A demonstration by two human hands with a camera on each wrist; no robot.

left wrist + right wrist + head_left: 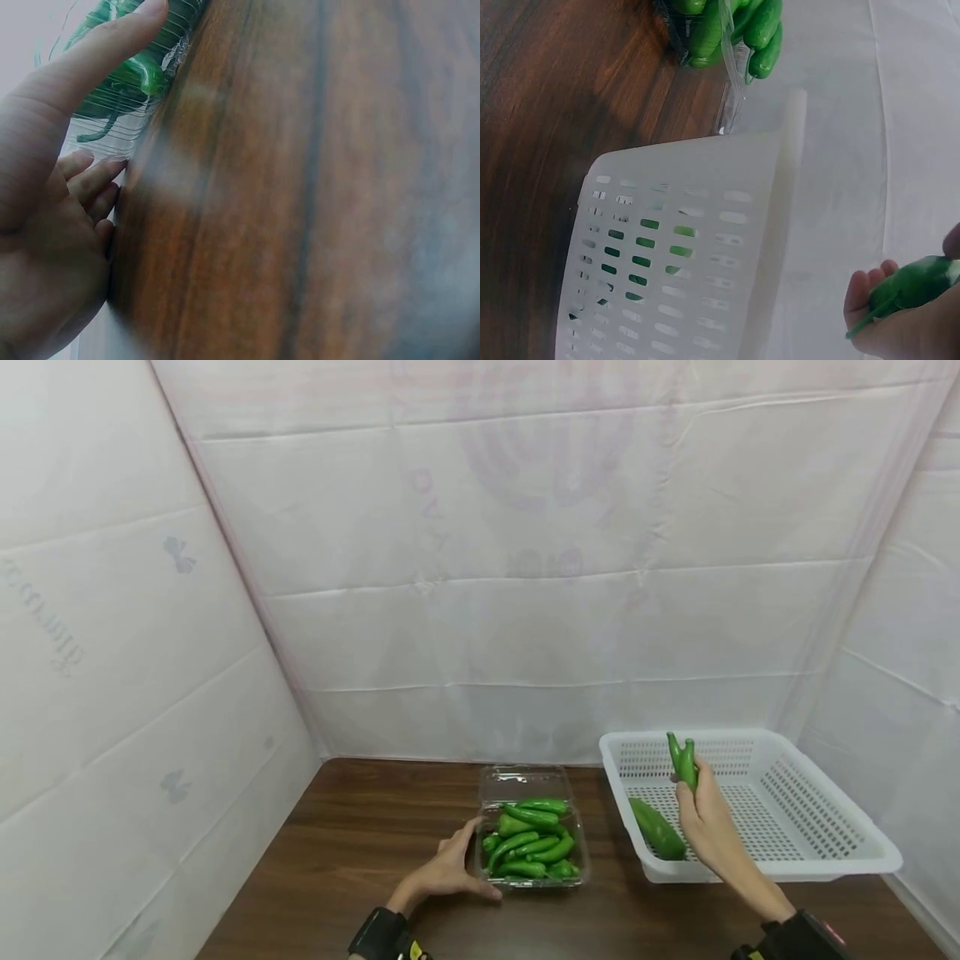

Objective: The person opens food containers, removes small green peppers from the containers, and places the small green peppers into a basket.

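Gripping two green peppers (683, 760), the right hand (708, 822) hangs over the white basket (825, 852). Only the left wrist view shows the left hand's (450, 868) straight fingers (90, 60) pressed flat against the clear pepper box (531, 843).

Two glossy green peppers (683, 758) are standing nearly upright, tips up, over the near left part of a white slotted basket (825, 852), in which one larger green pepper (657, 828) is lying at a slant. A clear plastic clamshell box (531, 835), lid open behind it, is sitting on the tabletop just left of the basket, holding a heap of similar green peppers.
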